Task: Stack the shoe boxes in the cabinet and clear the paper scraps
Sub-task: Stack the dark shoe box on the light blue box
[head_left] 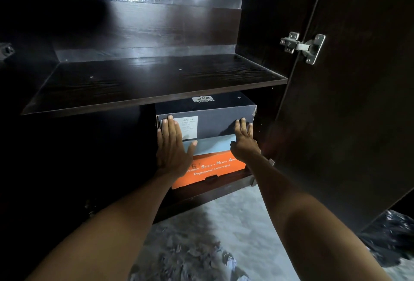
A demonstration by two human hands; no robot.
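A: Where are your hands?

B: Your left hand [171, 146] lies flat, fingers straight, on the left front of the dark blue shoe box [215, 121]. Your right hand [244, 143] presses its right front with spread fingers. Neither hand grips anything.

A: And the boxes?

B: The dark blue shoe box sits on the orange shoe box [215, 168], in the right part of the cabinet [156, 83], under the shelf. The paper scraps [192, 256] lie on the floor [246, 224], near you, with a black bag [389, 236] at the right.
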